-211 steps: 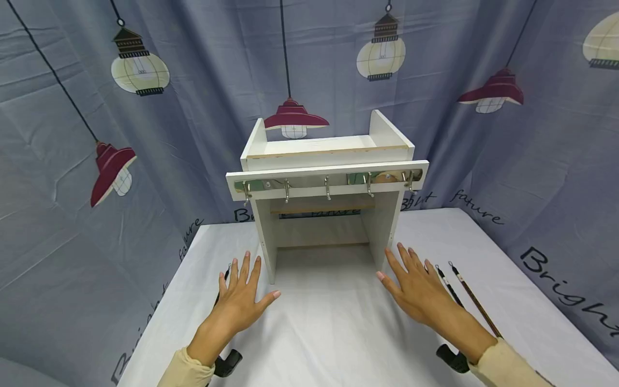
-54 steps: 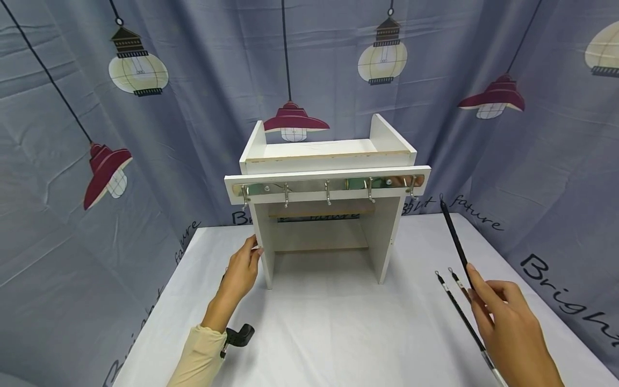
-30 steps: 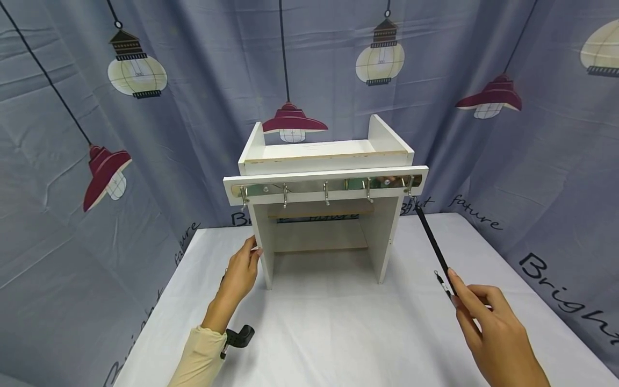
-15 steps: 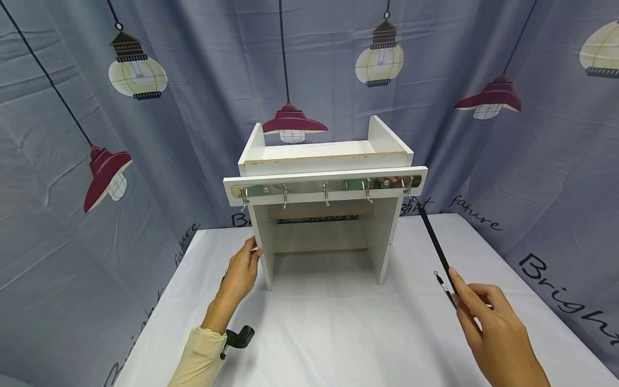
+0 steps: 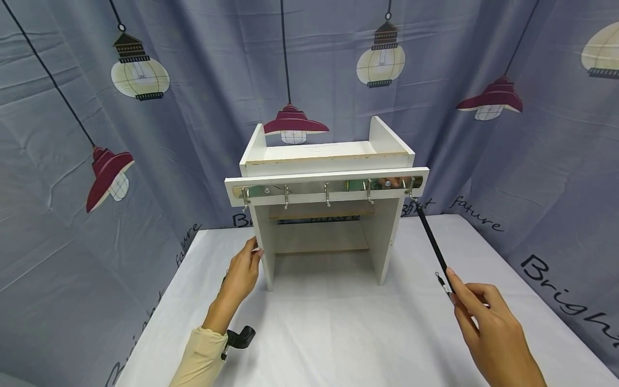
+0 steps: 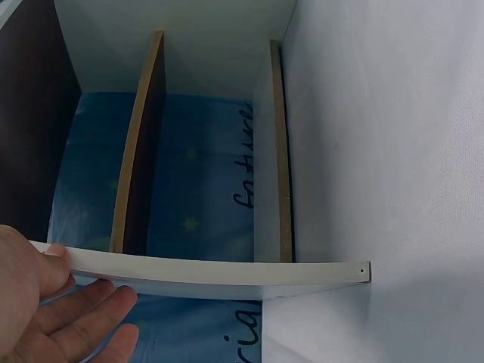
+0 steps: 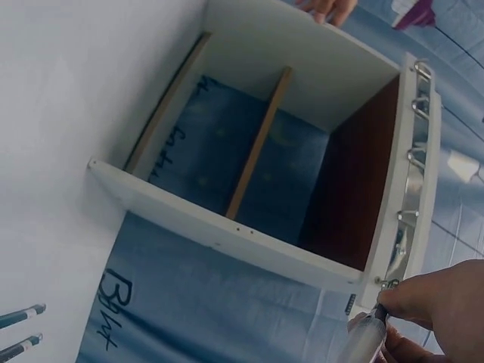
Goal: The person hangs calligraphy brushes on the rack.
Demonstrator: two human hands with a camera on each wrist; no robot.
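Observation:
A white wooden rack (image 5: 324, 180) with open shelves stands upright on the table, with a row of several metal hooks along its front rail. My left hand (image 5: 239, 277) grips the front edge of its left side panel (image 6: 219, 271), thumb on one face and fingers on the other. My right hand (image 5: 493, 328) pinches a black calligraphy brush (image 5: 432, 239) that slants up towards the rightmost hook (image 5: 411, 184). In the right wrist view the brush's (image 7: 367, 339) end is right by that hook; whether its hanging loop is over the hook, I cannot tell.
More brushes (image 7: 23, 316) lie on the white-covered table (image 5: 333, 333) right of the rack; one brush tip (image 5: 442, 282) shows beside my right hand. A small dark tip (image 5: 225, 275) shows behind the left hand. A lamp-print curtain (image 5: 203, 107) hangs behind the table.
My right hand has lifted the black brush and brought it leftward to the rightmost hook, then stayed there nearly still. Earlier both hands were spread and empty; the left now grips the rack.

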